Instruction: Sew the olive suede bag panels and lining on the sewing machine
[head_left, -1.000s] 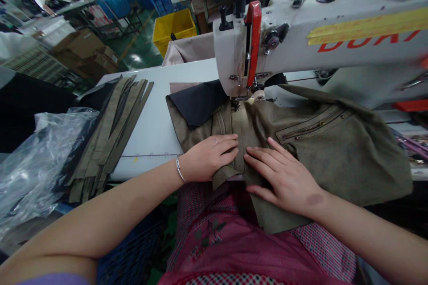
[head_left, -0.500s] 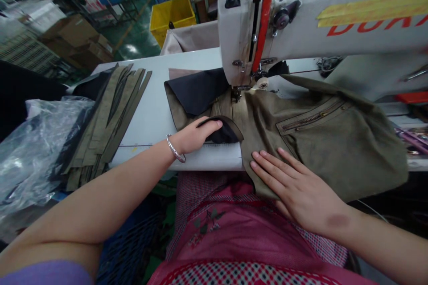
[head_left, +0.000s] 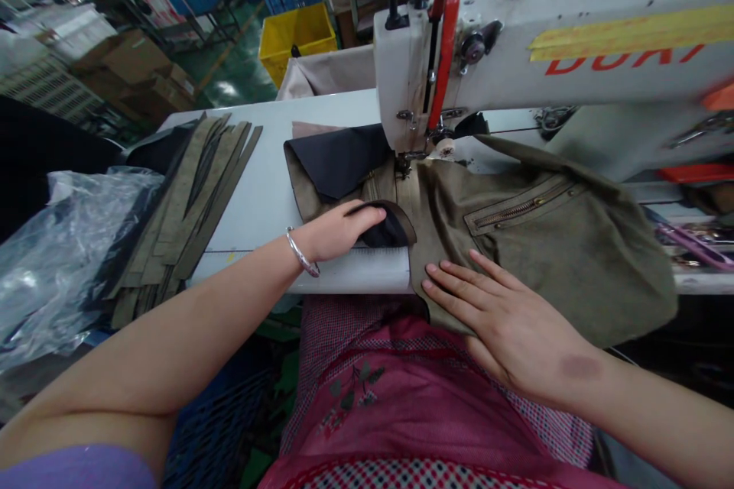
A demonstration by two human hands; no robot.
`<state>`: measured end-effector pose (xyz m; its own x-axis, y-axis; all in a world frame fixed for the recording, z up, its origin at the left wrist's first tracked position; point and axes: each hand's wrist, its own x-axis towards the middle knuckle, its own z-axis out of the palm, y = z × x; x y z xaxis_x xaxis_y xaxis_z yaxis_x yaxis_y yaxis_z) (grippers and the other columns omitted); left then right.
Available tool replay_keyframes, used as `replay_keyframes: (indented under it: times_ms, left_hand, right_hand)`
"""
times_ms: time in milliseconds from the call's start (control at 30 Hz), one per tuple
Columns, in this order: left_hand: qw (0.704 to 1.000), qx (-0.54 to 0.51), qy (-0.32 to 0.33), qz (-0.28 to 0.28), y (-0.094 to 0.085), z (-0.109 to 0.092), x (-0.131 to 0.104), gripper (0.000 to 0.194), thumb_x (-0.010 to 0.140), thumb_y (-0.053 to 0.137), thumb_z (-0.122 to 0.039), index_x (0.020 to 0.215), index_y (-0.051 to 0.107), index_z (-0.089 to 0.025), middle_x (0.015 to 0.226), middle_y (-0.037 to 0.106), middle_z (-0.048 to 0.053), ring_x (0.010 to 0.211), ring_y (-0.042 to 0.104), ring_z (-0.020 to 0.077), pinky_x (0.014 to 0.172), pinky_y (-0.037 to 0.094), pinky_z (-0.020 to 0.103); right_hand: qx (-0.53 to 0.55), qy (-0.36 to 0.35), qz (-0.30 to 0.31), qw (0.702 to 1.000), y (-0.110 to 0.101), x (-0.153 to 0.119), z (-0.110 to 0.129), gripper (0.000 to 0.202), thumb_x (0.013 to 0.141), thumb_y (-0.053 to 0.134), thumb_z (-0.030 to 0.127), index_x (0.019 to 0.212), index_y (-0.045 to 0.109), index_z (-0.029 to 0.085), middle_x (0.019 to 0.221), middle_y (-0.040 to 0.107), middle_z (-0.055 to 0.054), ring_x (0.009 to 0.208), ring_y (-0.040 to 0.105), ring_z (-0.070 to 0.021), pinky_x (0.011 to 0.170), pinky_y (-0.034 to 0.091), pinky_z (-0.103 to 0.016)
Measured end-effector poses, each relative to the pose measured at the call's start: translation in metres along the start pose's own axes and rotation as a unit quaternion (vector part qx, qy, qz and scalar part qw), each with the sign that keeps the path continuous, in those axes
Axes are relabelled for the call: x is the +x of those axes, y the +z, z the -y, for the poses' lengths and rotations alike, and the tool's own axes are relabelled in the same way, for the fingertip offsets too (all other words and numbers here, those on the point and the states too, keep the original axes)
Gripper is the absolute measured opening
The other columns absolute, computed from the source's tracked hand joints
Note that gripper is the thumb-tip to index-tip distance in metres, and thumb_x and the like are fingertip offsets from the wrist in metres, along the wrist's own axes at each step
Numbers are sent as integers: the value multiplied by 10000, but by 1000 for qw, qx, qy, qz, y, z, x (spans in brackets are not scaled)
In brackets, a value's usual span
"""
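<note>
An olive-brown garment piece [head_left: 596, 260] with a slanted zip pocket [head_left: 519, 205] lies under the needle and presser foot of a white sewing machine [head_left: 395, 92]. Its left part is folded back, showing dark lining [head_left: 344, 157]. My left hand [head_left: 347, 229], a silver bangle at the wrist, is closed on the curled front edge, thumb on top and fingers hidden beneath the cloth. Flat on the fabric below the zip rests my right hand [head_left: 487, 306], with fingers stretched out and the thumb lower down, near the table's front edge.
Olive fabric strips [head_left: 183, 206] are piled on the left of the white table [head_left: 241, 221], beside clear plastic wrapping [head_left: 63, 244]. Behind stand a yellow crate [head_left: 295, 38] and cardboard boxes [head_left: 129, 65]. Purple-handled scissors [head_left: 691, 244] lie at the right.
The view has shifted slightly, so the machine sits a little lower and further left. Both hands keep nearly the same places on the garment.
</note>
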<state>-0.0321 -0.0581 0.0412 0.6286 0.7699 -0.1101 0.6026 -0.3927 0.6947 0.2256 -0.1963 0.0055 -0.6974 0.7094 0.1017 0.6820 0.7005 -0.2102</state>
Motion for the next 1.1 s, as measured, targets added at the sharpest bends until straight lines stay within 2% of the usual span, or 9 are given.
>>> replay_keyframes:
  times_ms: [67, 133, 233, 467, 600, 700, 833, 1000, 1100]
  left_hand:
    - [996, 44, 59, 43, 5, -7, -7, 421, 937, 355, -395, 1066, 656, -130, 1077, 686, 91, 1050, 612, 232, 1001, 455, 401]
    - [985, 93, 127, 76, 12, -13, -15, 410, 902, 455, -385, 1201, 610, -150, 1210, 641, 101, 1147, 571, 238, 1061, 398, 418]
    - [962, 190, 183, 73, 25, -18, -25, 556, 800, 622, -415, 1311, 545, -209, 1328, 556, 108, 1220, 506, 279, 1099, 333, 480]
    - [950, 247, 178, 65, 39, -11, -34, 685, 771, 635, -483, 1378, 467, -215, 1429, 448, 140, 1335, 404, 309, 1177, 190, 531]
    - [952, 244, 173, 57, 39, -11, -34, 674, 781, 618, -493, 1374, 467, -211, 1430, 450, 148, 1332, 411, 311, 1183, 174, 532]
    - [953, 242, 175, 57, 39, -11, -33, 645, 797, 598, -478, 1372, 466, -217, 1422, 459, 146, 1329, 418, 300, 1182, 180, 522]
    - [952, 249, 171, 58, 37, -9, -29, 681, 780, 610, -486, 1382, 453, -211, 1433, 446, 147, 1338, 406, 305, 1186, 167, 521]
    - [950, 254, 176, 54, 34, -3, -18, 698, 748, 640, -474, 1369, 470, -205, 1436, 446, 145, 1341, 402, 316, 1186, 160, 530]
    - [948, 259, 177, 51, 30, -1, -11, 695, 744, 642, -471, 1365, 475, -207, 1437, 445, 141, 1334, 410, 316, 1182, 165, 534]
  right_hand:
    - [-9, 3, 4, 1000, 0, 0, 1, 651, 802, 497, 217, 1447, 419, 177, 1513, 367, -94, 1377, 378, -266, 1170, 235, -537]
    - [-21, 10, 8, 1000, -1, 1, 2, 656, 792, 501, 220, 1443, 426, 191, 1526, 346, -82, 1382, 371, -260, 1150, 290, -518]
    - [-37, 14, 9, 999, -1, 3, 3, 664, 779, 503, 237, 1439, 434, 219, 1522, 364, -57, 1369, 389, -254, 1120, 338, -511]
    - [-66, 8, -12, 998, 5, 1, 0, 629, 809, 538, 385, 1416, 466, 234, 1516, 382, -50, 1360, 391, -256, 1110, 322, -504]
    - [-77, 4, -38, 996, 8, 1, -1, 657, 800, 562, 512, 1401, 483, 259, 1505, 401, -25, 1352, 395, -234, 1122, 292, -467]
    - [-85, -2, -51, 995, 7, 4, -2, 637, 807, 554, 530, 1384, 503, 264, 1492, 422, -9, 1344, 402, -221, 1120, 283, -446]
    - [-87, 0, -50, 995, 4, 10, -6, 605, 811, 539, 480, 1373, 517, 256, 1488, 426, -19, 1347, 401, -229, 1111, 289, -456]
    - [-95, -9, -26, 995, -2, 18, -14, 613, 754, 504, 276, 1364, 530, 226, 1477, 444, -42, 1315, 445, -246, 1075, 355, -485]
    - [-92, -1, -21, 995, -3, 22, -19, 656, 722, 483, 221, 1377, 515, 225, 1482, 438, -40, 1328, 431, -248, 1078, 364, -498]
